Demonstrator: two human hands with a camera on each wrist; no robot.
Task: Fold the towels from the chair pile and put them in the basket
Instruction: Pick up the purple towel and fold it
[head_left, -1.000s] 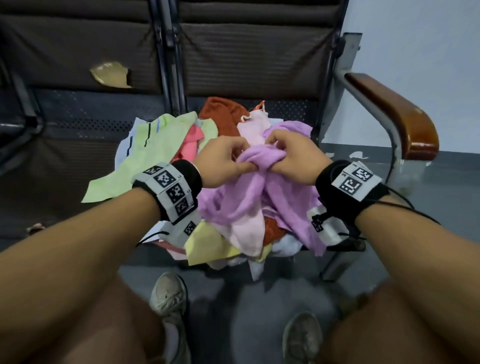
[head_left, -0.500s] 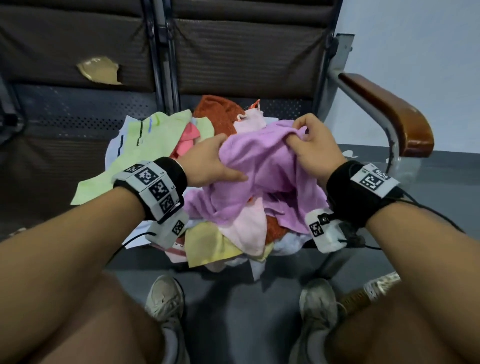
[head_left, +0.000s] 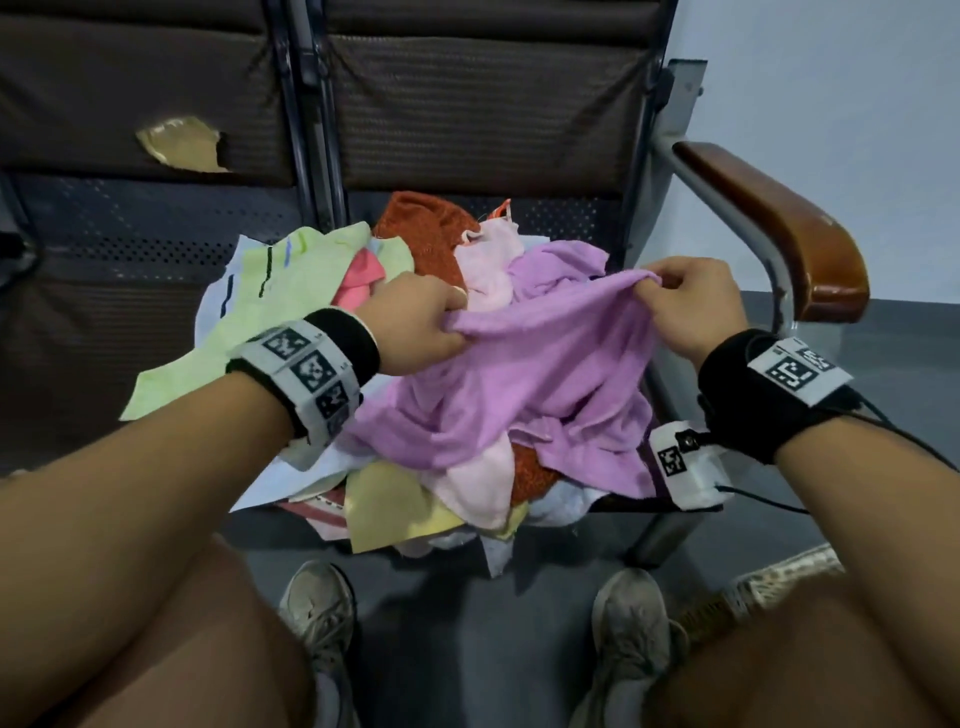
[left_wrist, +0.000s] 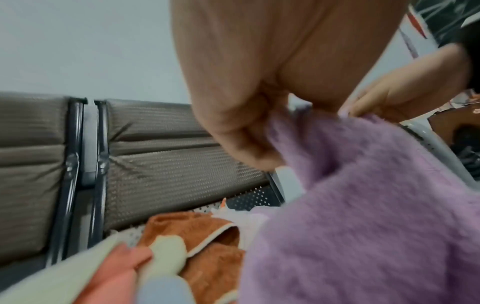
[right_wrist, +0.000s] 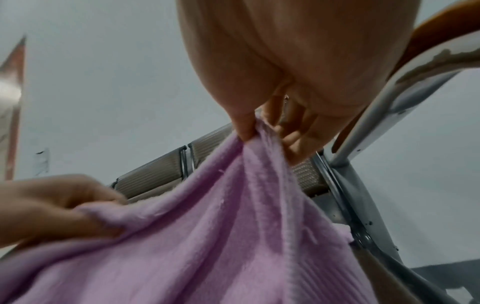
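Left hand (head_left: 415, 325) pinching the near-left edge of the purple towel (head_left: 524, 384), right hand (head_left: 685, 306) pinching its far-right edge. Now pulled apart, no longer bunched together. Spread over the chair pile (head_left: 395, 499), ready for folding.

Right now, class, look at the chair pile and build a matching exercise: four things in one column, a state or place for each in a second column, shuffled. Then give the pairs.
Things
1. purple towel
2. rust-orange towel
3. light green towel
4. wooden armrest

States or places
A. at the back of the pile, near the seat back
B. held along one edge by both hands
C. spread at the left side of the pile
D. right of the pile, on the chair frame

Pairs: 1-B, 2-A, 3-C, 4-D
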